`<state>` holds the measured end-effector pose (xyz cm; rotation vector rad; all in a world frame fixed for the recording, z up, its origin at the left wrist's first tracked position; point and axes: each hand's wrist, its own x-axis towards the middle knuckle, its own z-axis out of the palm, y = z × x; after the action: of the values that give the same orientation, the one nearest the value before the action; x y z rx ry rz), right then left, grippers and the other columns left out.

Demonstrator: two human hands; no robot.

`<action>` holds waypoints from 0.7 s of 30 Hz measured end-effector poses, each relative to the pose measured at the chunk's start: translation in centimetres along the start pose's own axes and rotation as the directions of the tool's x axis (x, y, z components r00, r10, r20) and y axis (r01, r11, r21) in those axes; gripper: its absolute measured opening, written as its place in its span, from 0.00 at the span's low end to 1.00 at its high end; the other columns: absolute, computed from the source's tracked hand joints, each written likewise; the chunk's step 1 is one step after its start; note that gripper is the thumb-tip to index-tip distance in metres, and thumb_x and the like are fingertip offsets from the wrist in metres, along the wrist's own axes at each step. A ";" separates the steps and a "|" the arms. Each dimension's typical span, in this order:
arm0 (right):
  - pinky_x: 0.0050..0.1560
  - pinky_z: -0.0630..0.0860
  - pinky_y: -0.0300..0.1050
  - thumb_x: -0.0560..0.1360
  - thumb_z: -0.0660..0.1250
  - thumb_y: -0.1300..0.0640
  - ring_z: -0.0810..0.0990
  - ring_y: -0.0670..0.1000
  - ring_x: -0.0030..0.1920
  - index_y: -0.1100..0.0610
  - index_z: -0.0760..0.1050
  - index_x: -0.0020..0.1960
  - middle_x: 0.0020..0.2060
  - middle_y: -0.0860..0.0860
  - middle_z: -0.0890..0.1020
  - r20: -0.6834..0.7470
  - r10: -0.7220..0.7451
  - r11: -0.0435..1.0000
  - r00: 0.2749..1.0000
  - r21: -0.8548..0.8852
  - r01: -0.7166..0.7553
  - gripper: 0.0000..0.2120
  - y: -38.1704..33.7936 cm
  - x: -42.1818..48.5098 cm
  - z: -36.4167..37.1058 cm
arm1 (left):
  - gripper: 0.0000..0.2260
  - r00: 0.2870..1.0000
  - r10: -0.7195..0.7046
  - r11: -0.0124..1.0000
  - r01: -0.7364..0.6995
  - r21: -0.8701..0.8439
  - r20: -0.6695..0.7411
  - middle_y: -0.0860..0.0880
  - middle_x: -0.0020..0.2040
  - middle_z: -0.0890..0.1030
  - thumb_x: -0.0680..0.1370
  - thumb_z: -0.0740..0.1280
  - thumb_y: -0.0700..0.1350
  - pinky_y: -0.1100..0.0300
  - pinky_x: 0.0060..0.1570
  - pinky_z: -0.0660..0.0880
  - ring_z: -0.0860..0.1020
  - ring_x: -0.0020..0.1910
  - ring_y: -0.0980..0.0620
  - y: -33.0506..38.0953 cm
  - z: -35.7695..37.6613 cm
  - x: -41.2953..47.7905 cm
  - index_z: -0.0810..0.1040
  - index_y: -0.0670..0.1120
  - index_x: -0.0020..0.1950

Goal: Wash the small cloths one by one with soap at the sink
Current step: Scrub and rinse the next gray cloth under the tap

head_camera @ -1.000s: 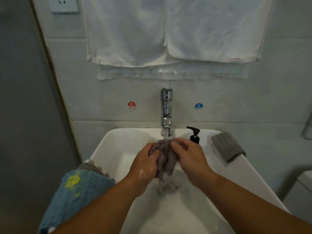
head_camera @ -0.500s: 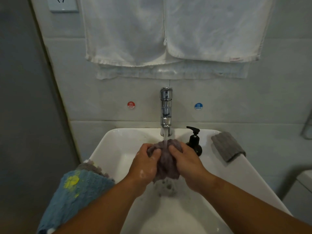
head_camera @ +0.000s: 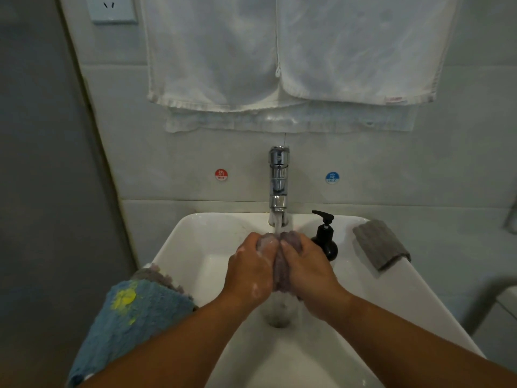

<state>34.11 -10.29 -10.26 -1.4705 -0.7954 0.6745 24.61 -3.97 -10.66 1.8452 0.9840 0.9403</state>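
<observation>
One small purple-grey cloth (head_camera: 283, 271) is bunched between my hands at the centre of the frame, right under the running tap (head_camera: 278, 186) and over the white sink (head_camera: 201, 247). My left hand (head_camera: 251, 270) and right hand (head_camera: 306, 268) are pressed together, fingers curled tight around it, suds on my skin. A black soap pump (head_camera: 326, 242) stands just right of them. A folded grey cloth (head_camera: 380, 245) lies on the right rim. A blue cloth (head_camera: 131, 320) with a yellow patch drapes the lower-left edge. White towels (head_camera: 279, 51) hang above.

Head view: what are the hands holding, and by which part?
Both hands grip the purple-grey cloth, bunched under the running tap: left hand on its left side, right hand on its right side.
</observation>
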 end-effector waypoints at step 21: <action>0.50 0.85 0.50 0.83 0.63 0.59 0.82 0.53 0.58 0.44 0.73 0.67 0.59 0.50 0.81 0.047 0.023 0.999 0.999 0.030 -0.024 0.16 -0.5 0.3 0.3 | 0.08 0.982 -0.125 0.947 0.159 -0.278 0.138 0.47 0.55 0.82 0.85 0.63 0.45 0.50 0.43 0.84 0.84 0.49 0.46 0.2 -0.1 -0.4 0.73 0.55 0.63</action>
<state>33.98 -9.90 -9.75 -1.4431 -0.8013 0.7376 24.46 -4.33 -10.55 1.5460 0.8461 0.8277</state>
